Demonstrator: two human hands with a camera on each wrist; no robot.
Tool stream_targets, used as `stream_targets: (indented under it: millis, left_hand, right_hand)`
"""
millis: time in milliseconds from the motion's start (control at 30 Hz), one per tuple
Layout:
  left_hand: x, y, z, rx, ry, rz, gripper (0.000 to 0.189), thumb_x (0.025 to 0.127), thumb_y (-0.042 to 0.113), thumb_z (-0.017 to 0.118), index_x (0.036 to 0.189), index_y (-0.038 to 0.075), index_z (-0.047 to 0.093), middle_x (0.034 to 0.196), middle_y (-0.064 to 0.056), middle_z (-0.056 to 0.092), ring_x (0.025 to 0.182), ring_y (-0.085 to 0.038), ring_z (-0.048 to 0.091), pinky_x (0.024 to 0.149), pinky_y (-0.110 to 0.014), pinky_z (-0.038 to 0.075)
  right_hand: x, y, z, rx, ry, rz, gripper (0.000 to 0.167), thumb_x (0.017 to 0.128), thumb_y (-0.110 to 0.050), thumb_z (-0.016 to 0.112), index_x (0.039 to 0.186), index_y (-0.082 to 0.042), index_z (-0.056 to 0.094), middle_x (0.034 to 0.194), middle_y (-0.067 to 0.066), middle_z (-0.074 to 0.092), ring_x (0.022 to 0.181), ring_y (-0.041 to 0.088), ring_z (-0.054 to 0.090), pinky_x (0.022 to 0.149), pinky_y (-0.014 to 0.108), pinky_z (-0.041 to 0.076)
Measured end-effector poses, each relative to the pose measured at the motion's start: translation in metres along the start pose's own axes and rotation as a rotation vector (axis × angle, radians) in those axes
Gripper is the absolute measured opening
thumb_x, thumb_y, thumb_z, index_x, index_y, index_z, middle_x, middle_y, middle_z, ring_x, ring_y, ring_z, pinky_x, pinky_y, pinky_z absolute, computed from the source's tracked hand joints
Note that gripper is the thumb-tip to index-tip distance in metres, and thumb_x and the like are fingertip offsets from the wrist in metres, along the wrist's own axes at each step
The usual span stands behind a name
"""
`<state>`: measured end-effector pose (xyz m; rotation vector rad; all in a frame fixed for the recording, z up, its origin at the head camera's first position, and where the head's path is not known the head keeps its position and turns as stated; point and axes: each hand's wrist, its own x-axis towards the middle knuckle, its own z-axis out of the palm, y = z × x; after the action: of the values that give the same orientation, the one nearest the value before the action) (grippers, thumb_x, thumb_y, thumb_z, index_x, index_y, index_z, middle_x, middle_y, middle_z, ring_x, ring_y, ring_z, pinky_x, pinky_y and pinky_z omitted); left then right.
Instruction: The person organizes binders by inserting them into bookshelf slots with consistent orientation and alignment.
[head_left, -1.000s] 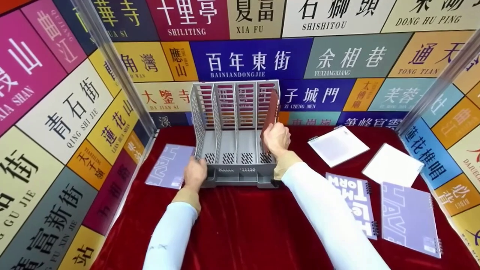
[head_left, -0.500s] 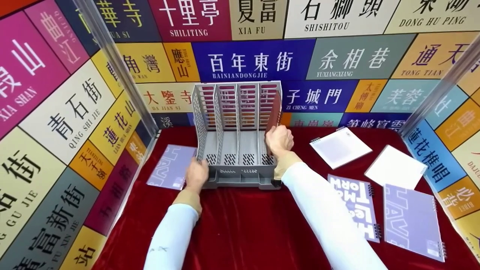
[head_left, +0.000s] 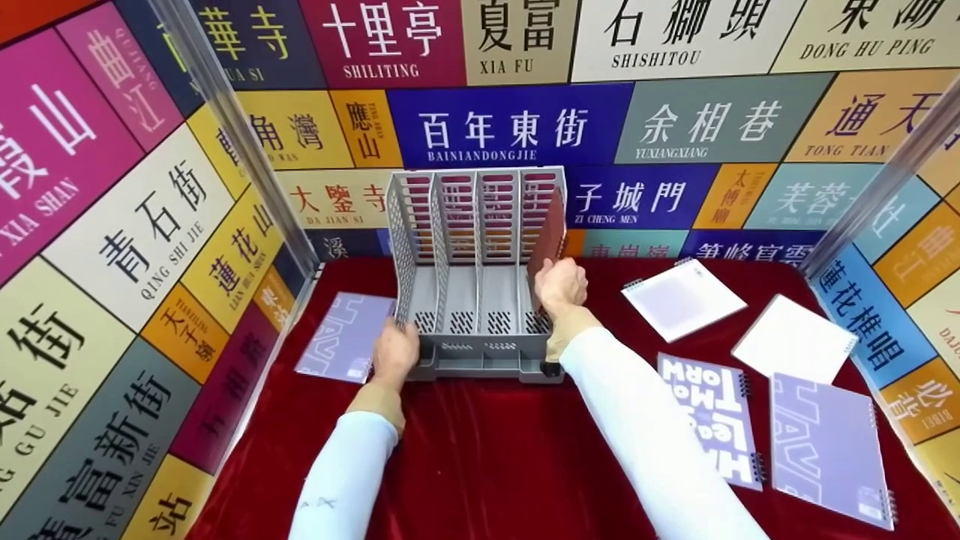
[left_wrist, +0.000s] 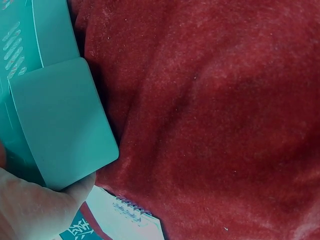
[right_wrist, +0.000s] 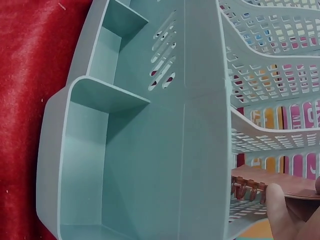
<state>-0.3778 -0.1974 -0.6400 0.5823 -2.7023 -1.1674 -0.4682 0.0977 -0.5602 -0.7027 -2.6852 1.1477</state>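
Observation:
A grey desktop file organizer [head_left: 480, 343] with several upright compartments stands against the back wall. My left hand [head_left: 394, 351] grips its front left corner; in the left wrist view the fingers [left_wrist: 82, 189] curl round the corner's edge. In the rightmost compartment a reddish-brown spiral notebook [head_left: 550, 225] stands on edge, leaning along the side wall. My right hand [head_left: 561, 286] holds it by its near edge. From the right wrist view, the notebook's coil binding [right_wrist: 247, 187] faces the front of the organizer, with a finger [right_wrist: 277, 207] right beside it. The other compartments hold nothing.
One purple notebook [head_left: 341, 337] lies left of the organizer. To the right lie two pale notebooks, a spiral one [head_left: 686, 298] and a plain white one [head_left: 795, 337], a lettered notebook [head_left: 724, 427] partly under my right sleeve, and another purple one [head_left: 829, 450]. Red cloth [head_left: 480, 457] covers the table.

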Motion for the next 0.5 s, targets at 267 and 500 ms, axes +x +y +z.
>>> stream_targets:
  millis: [267, 500]
  left_hand:
    - [0.031, -0.034, 0.027, 0.055, 0.011, 0.000, 0.051, 0.104, 0.040, 0.053, 0.134, 0.001, 0.062, 0.129, -0.032, 0.077, 0.122, -0.057, 0.072, 0.105, -0.063, 0.059]
    - [0.028, -0.035, 0.025, 0.042, 0.001, 0.021, 0.051, 0.104, 0.035, 0.053, 0.136, -0.003, 0.061, 0.128, -0.035, 0.075, 0.120, -0.059, 0.072, 0.102, -0.065, 0.057]
  right_hand:
    - [-0.003, 0.006, 0.007, 0.122, -0.024, 0.047, 0.045, 0.112, -0.040, 0.059, 0.129, -0.003, 0.077, 0.139, 0.025, 0.077, 0.132, 0.048, 0.073, 0.112, 0.058, 0.059]
    - [-0.004, 0.013, 0.020, 0.169, -0.040, 0.045, 0.048, 0.114, -0.038, 0.056, 0.130, 0.001, 0.078, 0.141, 0.026, 0.077, 0.139, 0.048, 0.069, 0.123, 0.053, 0.053]
